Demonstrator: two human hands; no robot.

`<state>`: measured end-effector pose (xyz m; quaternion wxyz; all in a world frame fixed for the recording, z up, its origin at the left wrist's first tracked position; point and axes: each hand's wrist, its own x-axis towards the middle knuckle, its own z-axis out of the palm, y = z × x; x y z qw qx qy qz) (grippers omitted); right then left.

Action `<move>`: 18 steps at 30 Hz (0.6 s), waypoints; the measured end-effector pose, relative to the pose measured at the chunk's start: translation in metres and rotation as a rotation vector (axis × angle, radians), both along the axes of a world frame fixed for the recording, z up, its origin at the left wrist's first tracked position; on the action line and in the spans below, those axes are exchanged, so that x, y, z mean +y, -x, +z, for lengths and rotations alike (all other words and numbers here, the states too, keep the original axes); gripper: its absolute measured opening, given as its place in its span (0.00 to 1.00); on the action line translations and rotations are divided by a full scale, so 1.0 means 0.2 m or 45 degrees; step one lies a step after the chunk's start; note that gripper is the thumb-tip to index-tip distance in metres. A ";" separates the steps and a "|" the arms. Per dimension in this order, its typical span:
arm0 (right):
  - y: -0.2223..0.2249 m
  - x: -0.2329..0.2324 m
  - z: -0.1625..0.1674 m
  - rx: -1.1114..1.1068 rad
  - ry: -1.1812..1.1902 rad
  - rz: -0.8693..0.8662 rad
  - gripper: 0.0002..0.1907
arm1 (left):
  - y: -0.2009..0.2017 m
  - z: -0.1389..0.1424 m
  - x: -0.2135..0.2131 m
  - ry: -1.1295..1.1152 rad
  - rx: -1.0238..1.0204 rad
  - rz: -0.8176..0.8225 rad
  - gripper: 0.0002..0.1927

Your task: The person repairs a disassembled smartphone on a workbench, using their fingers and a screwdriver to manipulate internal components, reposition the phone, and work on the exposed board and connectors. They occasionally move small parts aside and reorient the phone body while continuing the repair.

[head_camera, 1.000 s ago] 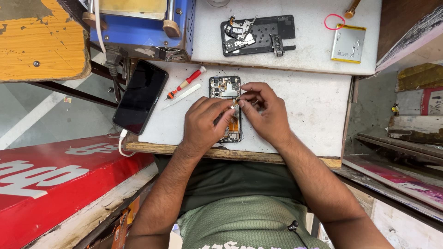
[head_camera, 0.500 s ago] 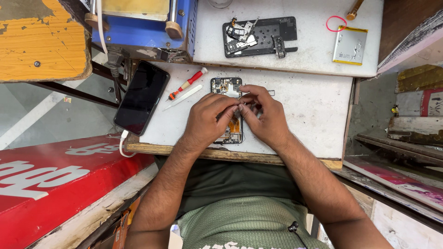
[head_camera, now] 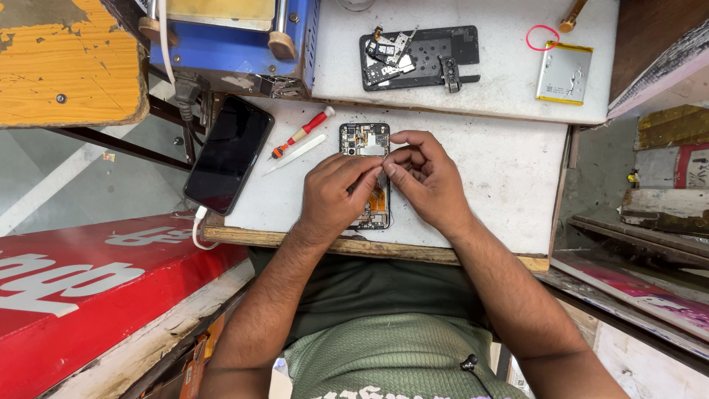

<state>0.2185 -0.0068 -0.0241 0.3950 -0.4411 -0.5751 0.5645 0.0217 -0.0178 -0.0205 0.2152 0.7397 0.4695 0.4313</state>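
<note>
opened phone [head_camera: 364, 140] lies on white counter [head_camera: 502, 185], near front edge, insides up. left hand [head_camera: 336, 196] rests on phone, fingers curled. right hand [head_camera: 427, 177] just above it, thumb and forefinger pinched together; what they pinch is too small to tell. red screwdriver [head_camera: 299, 134] and white stick [head_camera: 295, 154] lie left of phone. black phone [head_camera: 229, 154] further left. battery [head_camera: 564, 72] well apart, at back right.

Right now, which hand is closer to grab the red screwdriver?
Left hand, probably. The red screwdriver lies just beyond it on the white table, while the right hand sits across the opened phone.
</note>
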 end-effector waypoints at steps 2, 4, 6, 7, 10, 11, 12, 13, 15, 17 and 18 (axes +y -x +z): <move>0.00 0.00 0.00 -0.048 -0.021 -0.008 0.19 | 0.01 0.00 0.00 0.017 -0.003 -0.005 0.08; 0.01 0.01 -0.01 -0.095 -0.060 -0.012 0.19 | 0.02 -0.01 -0.01 0.011 0.021 -0.012 0.09; 0.01 0.01 -0.02 -0.108 -0.076 -0.017 0.19 | 0.04 -0.01 0.00 -0.017 0.071 -0.019 0.09; 0.01 0.01 -0.02 -0.098 -0.074 -0.018 0.19 | 0.04 -0.01 0.00 -0.025 0.085 -0.012 0.09; 0.01 0.02 -0.03 -0.117 -0.067 -0.009 0.18 | 0.05 -0.02 0.00 -0.045 0.120 0.004 0.09; 0.01 0.02 -0.04 -0.132 -0.064 -0.006 0.18 | 0.05 -0.02 0.00 -0.050 0.126 0.004 0.08; 0.01 0.02 -0.04 -0.141 -0.060 -0.004 0.18 | 0.05 -0.03 0.00 -0.055 0.133 0.004 0.08; 0.01 0.02 -0.04 -0.149 -0.059 -0.004 0.18 | 0.05 -0.03 0.00 -0.049 0.132 0.009 0.08; 0.02 0.02 -0.04 -0.151 -0.061 0.001 0.17 | 0.05 -0.03 0.00 -0.037 0.131 0.017 0.08; 0.02 0.02 -0.04 -0.137 -0.069 0.010 0.17 | 0.05 -0.03 -0.01 -0.010 0.133 0.014 0.09; 0.02 0.02 -0.04 -0.138 -0.068 0.011 0.17 | 0.06 -0.03 -0.01 0.002 0.135 0.012 0.10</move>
